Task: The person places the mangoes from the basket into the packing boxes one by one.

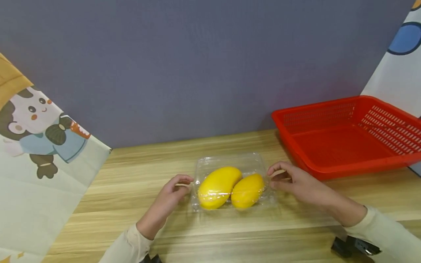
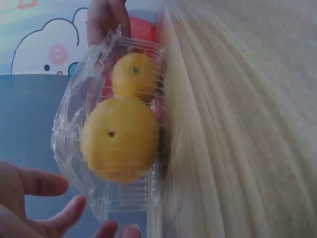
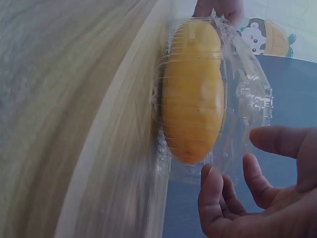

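A clear plastic clamshell box (image 1: 251, 160) lies on the wooden table with its lid over two yellow mangoes. The larger mango (image 1: 218, 186) is on the left, and the smaller mango (image 1: 248, 190) leans beside it on the right. My left hand (image 1: 167, 197) is at the box's left edge, fingers loosely bent and apart in the left wrist view. At the opposite edge is my right hand (image 1: 300, 184), its thumb and fingers spread around the box's side without pinching it. Whether the fingertips touch the plastic, I cannot tell.
A red plastic basket (image 1: 309, 166) with slotted sides stands at the back right, close to my right hand. Behind the wooden table (image 1: 138, 164) rises a grey-blue panel (image 1: 197, 73). Printed cartoon sheets hang at both sides.
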The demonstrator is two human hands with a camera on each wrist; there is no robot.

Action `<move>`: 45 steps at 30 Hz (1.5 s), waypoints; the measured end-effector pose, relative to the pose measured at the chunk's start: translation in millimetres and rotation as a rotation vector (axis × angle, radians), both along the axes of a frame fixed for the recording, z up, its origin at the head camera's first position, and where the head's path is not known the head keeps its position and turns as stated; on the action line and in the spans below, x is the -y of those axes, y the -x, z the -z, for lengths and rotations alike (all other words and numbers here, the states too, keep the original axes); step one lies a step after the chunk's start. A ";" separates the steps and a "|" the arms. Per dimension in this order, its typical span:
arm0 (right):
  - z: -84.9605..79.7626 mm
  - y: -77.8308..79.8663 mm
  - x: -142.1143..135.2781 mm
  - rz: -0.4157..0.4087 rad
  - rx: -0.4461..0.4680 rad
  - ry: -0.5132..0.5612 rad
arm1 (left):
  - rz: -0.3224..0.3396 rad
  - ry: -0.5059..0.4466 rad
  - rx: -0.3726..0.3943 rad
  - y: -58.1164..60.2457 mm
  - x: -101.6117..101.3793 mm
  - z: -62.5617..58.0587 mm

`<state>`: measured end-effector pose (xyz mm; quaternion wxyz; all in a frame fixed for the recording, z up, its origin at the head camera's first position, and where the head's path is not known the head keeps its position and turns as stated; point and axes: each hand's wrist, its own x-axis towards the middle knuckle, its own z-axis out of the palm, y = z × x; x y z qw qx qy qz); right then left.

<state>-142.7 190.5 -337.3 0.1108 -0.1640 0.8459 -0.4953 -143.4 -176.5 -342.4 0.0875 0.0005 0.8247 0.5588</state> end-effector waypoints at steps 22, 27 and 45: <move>-0.9 -2.3 -6.9 -0.042 0.032 -0.076 | 0.234 0.001 0.092 -13.1 11.9 2.6; 1.6 -2.5 -8.9 -0.092 0.055 -0.103 | 0.314 0.004 0.124 -14.0 13.2 0.1; 12.5 2.4 -11.2 -0.334 0.281 0.033 | 0.368 -0.110 0.255 -13.4 6.9 6.6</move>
